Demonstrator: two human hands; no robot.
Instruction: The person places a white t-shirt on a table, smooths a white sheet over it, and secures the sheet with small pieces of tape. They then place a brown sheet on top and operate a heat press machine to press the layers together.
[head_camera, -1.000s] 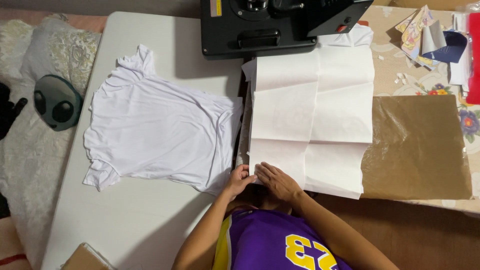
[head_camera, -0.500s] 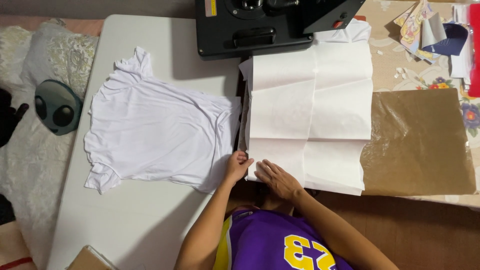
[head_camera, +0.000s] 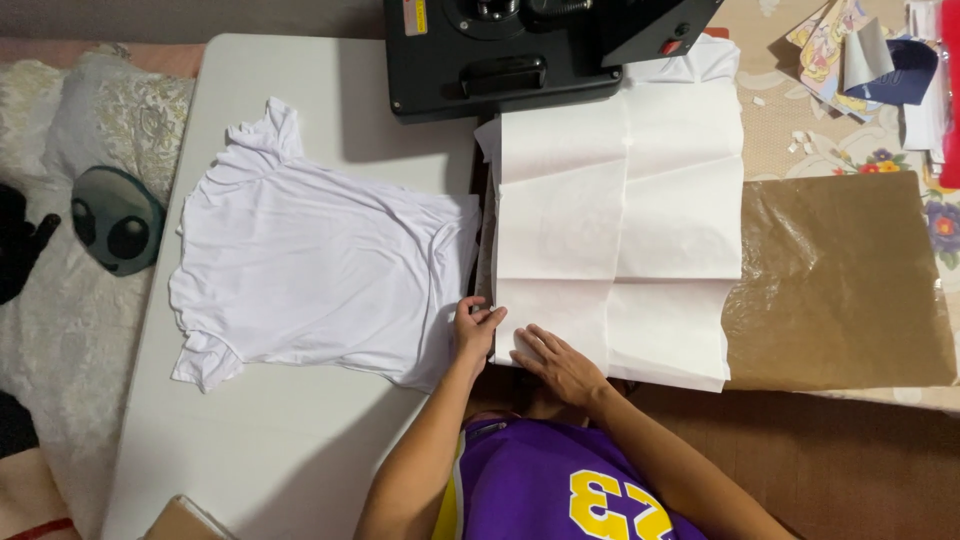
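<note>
A white table (head_camera: 290, 440) carries a white T-shirt (head_camera: 320, 270) left of the creased white paper sheet (head_camera: 620, 220). At that sheet's near left corner, the left hand (head_camera: 474, 332) pinches its edge, while the right hand (head_camera: 556, 362) lies flat, fingers spread, on it.

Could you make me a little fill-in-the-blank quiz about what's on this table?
1. The T-shirt lying flat on the table is ____ in colour.
2. The right hand lies flat on the creased white ____.
3. The brown sheet lies to the ____ of the creased white paper.

Missing words: white; paper; right
</note>
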